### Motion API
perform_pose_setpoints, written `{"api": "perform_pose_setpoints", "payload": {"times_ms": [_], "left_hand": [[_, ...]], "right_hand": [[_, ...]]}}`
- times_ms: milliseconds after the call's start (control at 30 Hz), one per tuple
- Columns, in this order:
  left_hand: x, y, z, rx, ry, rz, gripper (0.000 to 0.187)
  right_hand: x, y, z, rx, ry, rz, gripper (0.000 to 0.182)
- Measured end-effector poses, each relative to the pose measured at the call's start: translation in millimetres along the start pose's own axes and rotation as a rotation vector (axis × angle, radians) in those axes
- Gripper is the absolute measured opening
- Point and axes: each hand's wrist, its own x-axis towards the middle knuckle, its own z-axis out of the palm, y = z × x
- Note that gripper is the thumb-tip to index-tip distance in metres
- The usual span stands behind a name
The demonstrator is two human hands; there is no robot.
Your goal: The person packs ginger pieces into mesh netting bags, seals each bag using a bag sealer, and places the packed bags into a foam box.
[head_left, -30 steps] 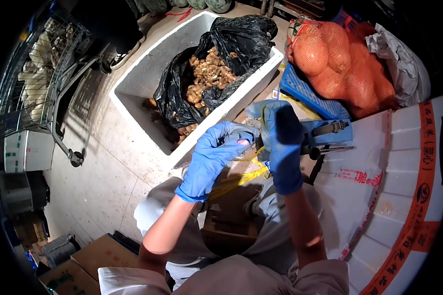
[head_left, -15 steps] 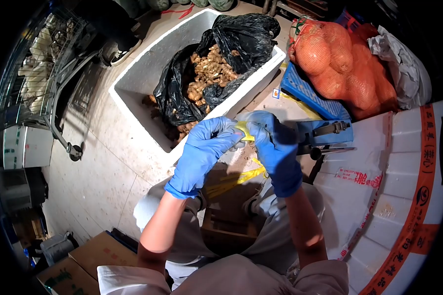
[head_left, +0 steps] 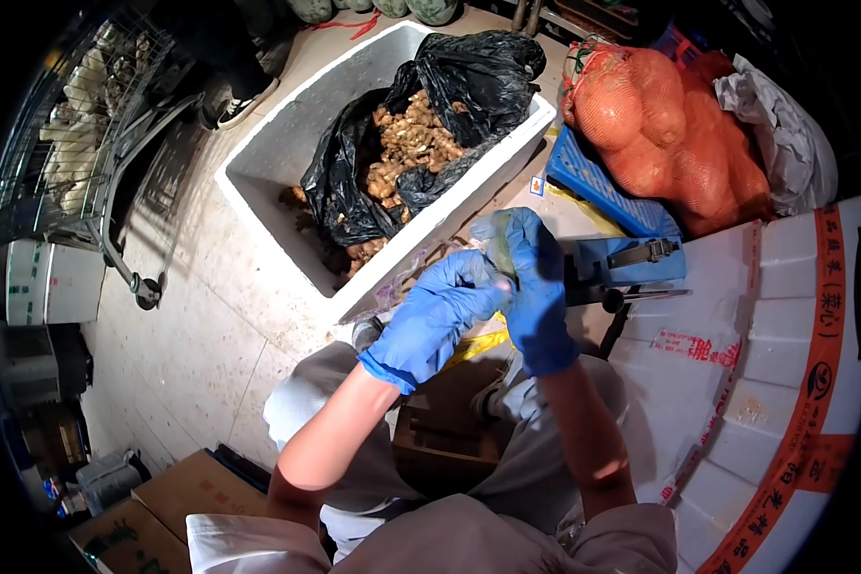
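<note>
Both gloved hands meet at chest height: left hand (head_left: 437, 319) and right hand (head_left: 534, 287) pinch a small clear bag (head_left: 496, 256) between fingertips, bag standing upward from the pinch, blue sealer (head_left: 631, 260) just right.

Whatever the fingers (head_left: 488, 277) of both gloved hands pinch is hidden between them. Just below the fingers, the yellow strip (head_left: 476, 346) disappears behind the left hand (head_left: 440, 320).

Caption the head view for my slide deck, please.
Two blue-gloved hands pinch a clear bag beside a foam box of ginger.
</note>
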Motion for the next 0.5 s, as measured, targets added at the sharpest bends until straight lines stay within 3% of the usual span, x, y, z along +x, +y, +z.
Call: {"api": "perform_pose_setpoints", "payload": {"times_ms": [67, 133, 200, 267, 333, 433, 500], "left_hand": [[1, -1, -5, -0.398, 0.128, -0.115, 0.016], [4, 3, -4, -0.36, 0.159, -0.079, 0.015], [5, 10, -8, -0.245, 0.213, -0.089, 0.012], [8, 9, -7, -0.222, 0.188, -0.008, 0.007], [7, 11, -5, 0.004, 0.195, 0.157, 0.004], [8, 6, -9, 0.16, 0.151, 0.117, 0.013], [9, 5, -5, 0.099, 0.112, 0.082, 0.019]], "right_hand": [[3, 1, -1, 0.178, 0.025, 0.105, 0.024], [5, -5, -4, 0.106, -0.073, -0.018, 0.022], [6, 3, -6, 0.154, -0.037, 0.023, 0.02], [6, 4, -6, 0.203, -0.002, 0.067, 0.02], [5, -4, -3, -0.017, 0.027, -0.026, 0.016], [8, -20, 8, -0.042, -0.022, 0.162, 0.012], [10, -27, 9, -0.148, -0.029, 0.125, 0.012]]}}
